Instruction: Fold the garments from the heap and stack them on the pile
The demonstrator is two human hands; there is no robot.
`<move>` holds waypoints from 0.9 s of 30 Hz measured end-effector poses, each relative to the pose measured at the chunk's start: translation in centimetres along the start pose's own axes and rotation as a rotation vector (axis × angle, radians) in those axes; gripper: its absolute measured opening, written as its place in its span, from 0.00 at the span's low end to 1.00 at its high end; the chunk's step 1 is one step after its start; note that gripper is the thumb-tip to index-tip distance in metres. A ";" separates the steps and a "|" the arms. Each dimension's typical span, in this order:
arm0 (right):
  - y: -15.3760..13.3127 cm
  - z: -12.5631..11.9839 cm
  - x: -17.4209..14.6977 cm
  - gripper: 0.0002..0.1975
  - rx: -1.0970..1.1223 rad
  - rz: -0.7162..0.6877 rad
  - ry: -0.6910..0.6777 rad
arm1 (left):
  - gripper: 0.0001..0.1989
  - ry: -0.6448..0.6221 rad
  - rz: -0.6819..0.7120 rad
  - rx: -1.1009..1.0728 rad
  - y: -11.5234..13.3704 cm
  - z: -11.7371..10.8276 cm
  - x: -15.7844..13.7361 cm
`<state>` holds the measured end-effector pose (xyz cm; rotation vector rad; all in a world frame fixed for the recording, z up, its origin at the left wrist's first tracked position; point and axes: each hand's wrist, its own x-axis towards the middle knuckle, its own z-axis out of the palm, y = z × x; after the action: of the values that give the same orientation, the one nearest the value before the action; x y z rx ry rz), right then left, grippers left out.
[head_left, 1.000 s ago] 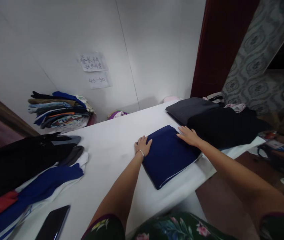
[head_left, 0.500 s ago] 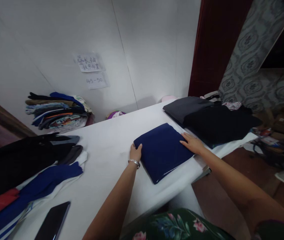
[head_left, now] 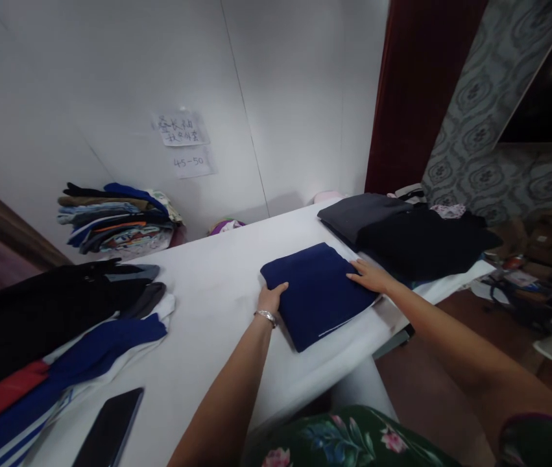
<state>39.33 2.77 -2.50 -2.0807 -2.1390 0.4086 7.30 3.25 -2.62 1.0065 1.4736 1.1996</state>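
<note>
A dark blue garment [head_left: 322, 295], folded into a neat flat square, lies on the white table [head_left: 207, 285] in front of me. My left hand [head_left: 272, 299] grips its left edge, thumb on top and the other fingers hidden beneath or behind the cloth. At the opposite side, my right hand [head_left: 369, 275] holds the right edge, fingers over the top and the lower part of the grip out of sight. A thin white line shows along the near edge of the fold.
Loose dark garments [head_left: 402, 233] lie to the right. A clothes pile [head_left: 42, 318] covers the left side, with a phone [head_left: 110, 428] nearer me. Behind stands a tall stack of folded clothes [head_left: 120, 217] by the wall, which bears handwritten paper notes [head_left: 185, 139].
My left thumb has slid a little further onto the blue garment. The garment stays nearly in place, and the whole view has shifted slightly.
</note>
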 end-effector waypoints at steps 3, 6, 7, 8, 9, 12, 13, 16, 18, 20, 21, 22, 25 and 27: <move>-2.1 0.6 -1.7 0.37 0.055 -0.072 -0.042 | 0.20 0.015 -0.004 -0.101 1.7 -3.0 0.6; -4.7 2.0 -4.1 0.36 0.067 -0.169 -0.038 | 0.16 0.017 -0.081 -0.043 2.1 -7.4 1.2; -5.5 2.4 -4.8 0.36 0.062 -0.188 -0.038 | 0.14 0.018 -0.121 0.013 1.8 -8.8 1.2; -6.3 2.6 -5.2 0.36 0.051 -0.197 -0.039 | 0.12 0.022 -0.155 0.070 1.4 -9.9 1.3; -7.0 2.7 -5.5 0.37 0.034 -0.202 -0.040 | 0.11 0.032 -0.176 0.121 0.9 -10.7 1.2; -9.2 2.1 -5.1 0.37 -0.015 -0.221 0.003 | 0.14 0.087 -0.159 0.208 -0.2 -11.6 0.9; -10.1 1.8 -4.7 0.37 -0.020 -0.240 0.032 | 0.15 0.103 -0.147 0.232 -0.3 -11.5 0.7; -13.5 1.1 -2.8 0.38 0.003 -0.330 0.096 | 0.17 0.130 -0.119 0.308 0.0 -10.9 0.3; -16.0 1.0 -1.3 0.38 0.017 -0.379 0.109 | 0.18 0.133 -0.096 0.385 0.3 -10.6 -0.1; -18.0 1.2 0.4 0.39 0.022 -0.412 0.124 | 0.20 0.130 -0.077 0.454 0.5 -10.5 -0.3; -18.5 1.4 1.4 0.38 0.019 -0.424 0.143 | 0.20 0.126 -0.074 0.477 0.5 -10.5 -0.4; -18.7 1.7 2.3 0.38 0.011 -0.424 0.167 | 0.21 0.122 -0.074 0.489 0.5 -10.5 -0.5; -17.5 2.7 4.9 0.37 -0.019 -0.303 0.152 | 0.23 0.108 -0.078 0.505 0.4 -10.5 -0.7; -15.9 3.5 6.2 0.35 -0.031 -0.193 0.078 | 0.25 0.106 -0.071 0.491 0.4 -10.4 -0.9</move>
<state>22.86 8.33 -1.94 -1.8499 -2.2855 0.2681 -2.64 0.39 -1.36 1.2122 1.9255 0.8657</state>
